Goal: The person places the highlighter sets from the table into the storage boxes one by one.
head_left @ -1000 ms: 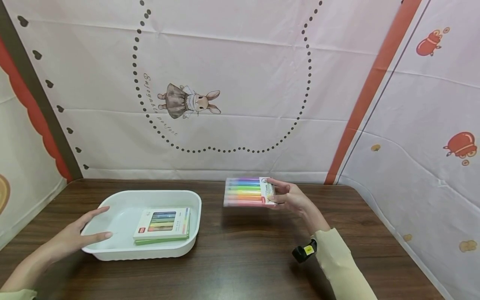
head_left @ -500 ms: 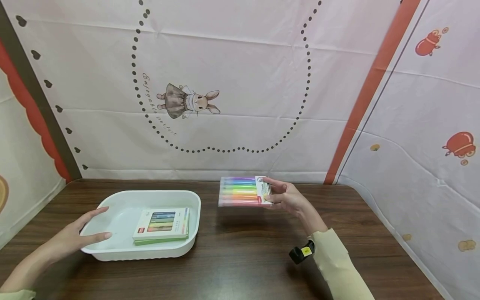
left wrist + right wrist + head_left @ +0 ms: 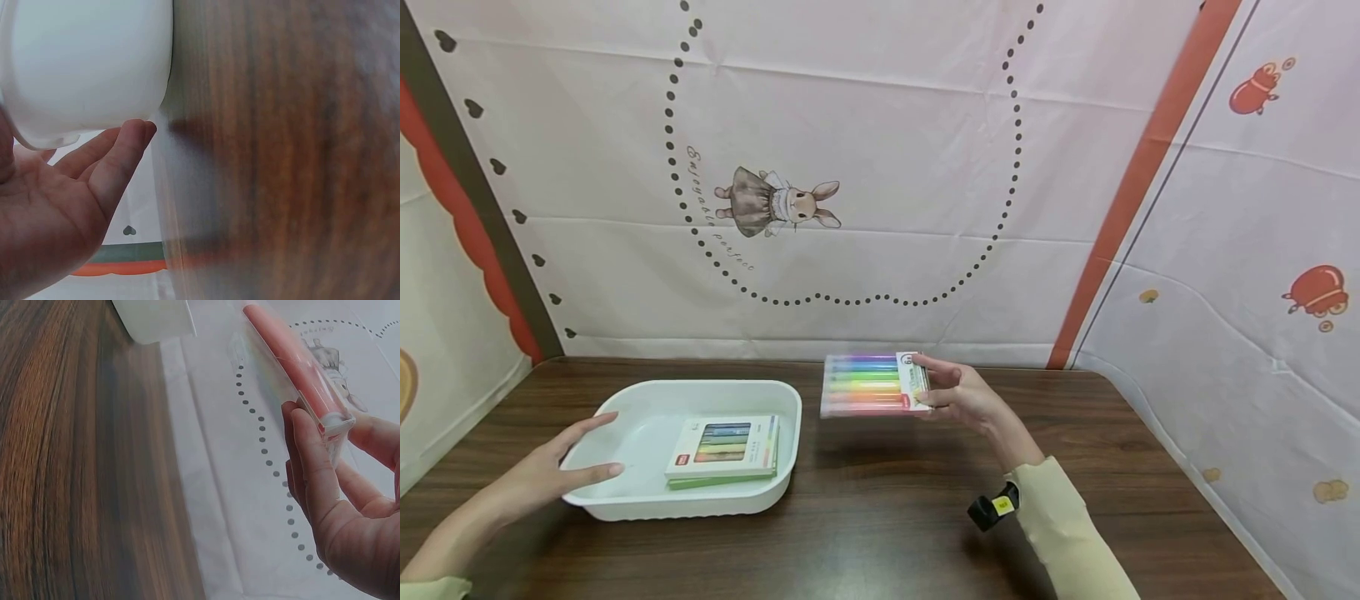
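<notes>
My left hand [image 3: 546, 473] grips the left end of a white plastic tub [image 3: 685, 506], thumb and a finger over the rim. In the left wrist view other fingers reach under the tub's outer wall [image 3: 87, 62]. Inside the tub lies a white windowed box of coloured pens [image 3: 762, 450] on top of a green-edged one [image 3: 722, 482]. To the right of the tub, my right hand [image 3: 976, 402] pinches the labelled end of a clear pack of rainbow-coloured markers [image 3: 867, 385], held above the table. Its pink marker [image 3: 297, 362] shows edge-on in the right wrist view.
Both stand over a dark wood-grain table [image 3: 880, 517]. Printed cloth [image 3: 895, 183] hangs behind the table's back edge and along the right side [image 3: 1240, 367]. A black strap device with a yellow label [image 3: 994, 507] is on the right wrist.
My right hand has carried the pack of markers left, closer to the tub. The left hand, the tub and the boxes in it have stayed put.
</notes>
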Motion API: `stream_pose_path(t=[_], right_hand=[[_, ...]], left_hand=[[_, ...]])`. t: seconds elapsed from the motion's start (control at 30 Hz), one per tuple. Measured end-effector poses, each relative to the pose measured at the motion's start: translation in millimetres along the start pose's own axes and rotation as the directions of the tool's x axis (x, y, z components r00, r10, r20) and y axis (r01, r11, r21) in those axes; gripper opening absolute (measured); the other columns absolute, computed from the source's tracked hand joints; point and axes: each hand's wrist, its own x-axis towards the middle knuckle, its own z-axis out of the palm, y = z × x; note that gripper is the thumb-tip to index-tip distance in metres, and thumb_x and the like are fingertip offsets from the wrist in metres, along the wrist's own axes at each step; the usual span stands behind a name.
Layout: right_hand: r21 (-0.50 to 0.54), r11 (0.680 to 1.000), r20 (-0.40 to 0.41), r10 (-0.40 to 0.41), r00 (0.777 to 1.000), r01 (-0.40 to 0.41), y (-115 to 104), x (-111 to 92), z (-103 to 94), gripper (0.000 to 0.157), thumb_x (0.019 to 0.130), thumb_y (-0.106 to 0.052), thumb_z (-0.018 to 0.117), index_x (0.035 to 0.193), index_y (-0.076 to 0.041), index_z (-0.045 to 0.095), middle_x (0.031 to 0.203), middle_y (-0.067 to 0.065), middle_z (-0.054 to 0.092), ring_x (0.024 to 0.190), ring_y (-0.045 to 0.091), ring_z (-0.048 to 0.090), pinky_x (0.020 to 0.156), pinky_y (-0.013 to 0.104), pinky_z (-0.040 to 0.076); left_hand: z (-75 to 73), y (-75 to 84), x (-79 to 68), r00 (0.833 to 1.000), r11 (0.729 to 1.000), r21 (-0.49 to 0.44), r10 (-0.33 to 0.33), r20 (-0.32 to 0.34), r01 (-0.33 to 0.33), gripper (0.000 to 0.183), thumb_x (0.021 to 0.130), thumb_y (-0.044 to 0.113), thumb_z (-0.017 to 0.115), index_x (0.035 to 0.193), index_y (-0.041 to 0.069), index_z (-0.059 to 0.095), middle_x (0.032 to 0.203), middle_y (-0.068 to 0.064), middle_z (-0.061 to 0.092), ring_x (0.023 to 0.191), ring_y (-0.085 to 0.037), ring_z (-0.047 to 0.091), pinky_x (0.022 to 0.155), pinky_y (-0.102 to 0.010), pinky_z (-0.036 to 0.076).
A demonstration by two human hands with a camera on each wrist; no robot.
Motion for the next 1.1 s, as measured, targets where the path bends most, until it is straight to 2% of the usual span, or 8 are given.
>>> stream_pose_path(t=[0.2, 0.53, 0.73, 1.1], right_hand=[[0.009, 1.0, 0.015, 0.004, 1.0, -0.004, 0, 2, 7.8, 0.068, 0.08, 0.015, 0.054, 0.141, -0.005, 0.03, 0.138, 0.025, 0.033, 0.084, 0.019, 0.061, 0.068, 0.031, 0.055], [-0.015, 1.0, 0.025, 0.01, 1.0, -0.01, 0, 9, 24.3, 0.066, 0.08, 0.013, 0.056, 0.14, -0.006, 0.035, 0.137, 0.024, 0.036, 0.084, 0.019, 0.061, 0.07, 0.032, 0.054], [-0.033, 0.999, 0.046, 0.011, 0.999, -0.01, 0, 11, 30.9, 0.066, 0.08, 0.012, 0.058, 0.139, -0.006, 0.036, 0.136, 0.023, 0.038, 0.087, 0.018, 0.06, 0.077, 0.036, 0.053], [-0.016, 1.0, 0.062, 0.014, 0.998, -0.013, 1, 15, 42.7, 0.065, 0.079, 0.013, 0.058, 0.138, -0.007, 0.039, 0.134, 0.019, 0.04, 0.09, 0.019, 0.058, 0.073, 0.031, 0.053]], left_hand=[[0.6, -0.5, -0.4, 1.0, 1.0, 0.0, 0.011, -0.006, -0.011, 0.079, 0.088, 0.03, 0.059, 0.143, 0.0, 0.011, 0.136, -0.043, 0.012, 0.118, -0.058, 0.02, 0.084, -0.066, 0.027], [-0.4, -1.8, 0.2, 1.0, 1.0, -0.006, 0.004, -0.002, -0.004, 0.08, 0.088, 0.031, 0.059, 0.145, 0.004, 0.009, 0.138, -0.042, 0.01, 0.12, -0.06, 0.016, 0.083, -0.068, 0.026], [-1.4, -0.5, 0.1, 1.0, 1.0, -0.006, -0.005, 0.007, 0.005, 0.08, 0.088, 0.031, 0.058, 0.144, 0.003, 0.009, 0.138, -0.042, 0.009, 0.119, -0.06, 0.016, 0.082, -0.068, 0.027], [-1.0, -1.1, 1.2, 1.0, 1.0, 0.003, -0.002, 0.007, 0.002, 0.079, 0.088, 0.031, 0.058, 0.144, 0.002, 0.01, 0.138, -0.042, 0.009, 0.119, -0.06, 0.017, 0.082, -0.068, 0.027]])
